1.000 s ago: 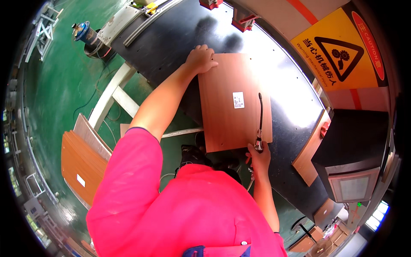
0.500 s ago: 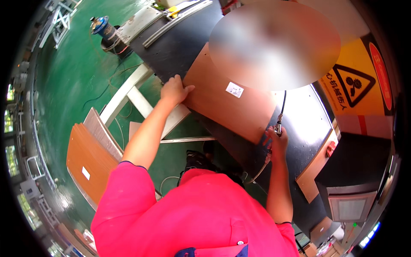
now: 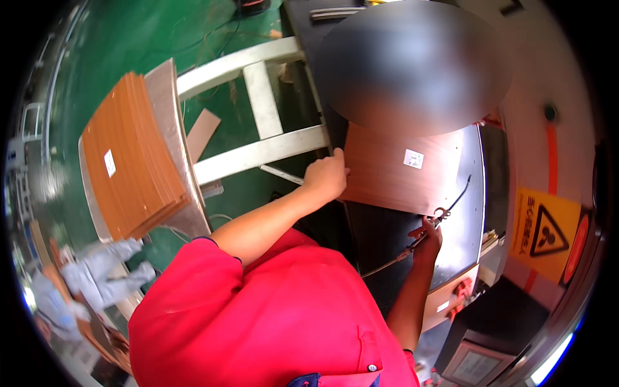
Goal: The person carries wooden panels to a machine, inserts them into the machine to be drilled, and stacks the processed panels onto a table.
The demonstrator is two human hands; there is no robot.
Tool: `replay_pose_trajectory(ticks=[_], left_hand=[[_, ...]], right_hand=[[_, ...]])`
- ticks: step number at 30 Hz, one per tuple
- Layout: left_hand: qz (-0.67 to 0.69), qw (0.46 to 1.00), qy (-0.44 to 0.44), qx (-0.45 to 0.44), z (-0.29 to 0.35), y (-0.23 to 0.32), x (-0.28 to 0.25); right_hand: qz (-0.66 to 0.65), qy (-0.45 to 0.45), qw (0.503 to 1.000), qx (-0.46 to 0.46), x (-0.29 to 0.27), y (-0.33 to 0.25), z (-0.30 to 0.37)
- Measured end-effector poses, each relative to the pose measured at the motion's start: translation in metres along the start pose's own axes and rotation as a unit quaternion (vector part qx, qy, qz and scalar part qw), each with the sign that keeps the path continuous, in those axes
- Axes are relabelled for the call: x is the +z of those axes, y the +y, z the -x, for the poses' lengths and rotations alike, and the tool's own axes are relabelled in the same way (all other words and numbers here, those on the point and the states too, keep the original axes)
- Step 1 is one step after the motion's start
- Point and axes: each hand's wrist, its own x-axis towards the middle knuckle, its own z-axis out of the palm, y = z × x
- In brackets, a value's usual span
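A brown wood-grain board (image 3: 382, 175) with a white label lies flat on the black worktable (image 3: 380, 242). My left hand (image 3: 326, 177) is closed at the board's left edge, with its fingers partly hidden. Beside the board's near right corner, my right hand (image 3: 431, 237) grips an air blow gun (image 3: 441, 214). Its thin dark nozzle points away to the upper right over the table, and its hose (image 3: 387, 263) runs back toward my body. A blurred oval hides the board's far part.
To the left, a stack of brown boards (image 3: 132, 155) sits beside a white frame (image 3: 261, 155) over green floor. A smaller board piece (image 3: 442, 306) with a red object is at the right, near a yellow warning sign (image 3: 548, 226). Another person (image 3: 103, 274) is at lower left.
My view has turned, bringing the board stack and white frame higher. My left hand stays at the board's left edge. The blow gun's nozzle now slants to the upper right.
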Motion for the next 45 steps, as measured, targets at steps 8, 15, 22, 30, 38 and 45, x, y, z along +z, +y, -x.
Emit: replay_pose_trajectory(ticks=[8, 15, 22, 30, 38, 45], left_hand=[[-0.012, 0.978, 0.083, 0.189, 0.007, -0.013, 0.012], [-0.121, 0.907, 0.068, 0.398, -0.050, -0.008, 0.024], [-0.134, 0.910, 0.163, 0.357, -0.111, 0.037, 0.038], [-0.188, 0.881, 0.198, 0.386, -0.190, 0.051, 0.019], [-0.185, 0.873, 0.226, 0.391, -0.211, 0.063, 0.026], [-0.187, 0.873, 0.232, 0.386, -0.213, 0.066, 0.032]], right_hand=[[-0.049, -0.078, 0.996, 0.017, -0.007, -0.010, -0.031], [0.002, -0.008, 0.999, 0.037, 0.023, -0.011, -0.004], [0.060, 0.024, 0.998, -0.008, 0.014, -0.009, 0.070], [0.004, 0.037, 0.997, 0.068, 0.014, 0.014, 0.105], [-0.235, -0.037, 0.971, 0.015, -0.004, 0.035, 0.108], [-0.285, -0.012, 0.948, 0.144, 0.018, 0.014, 0.111]])
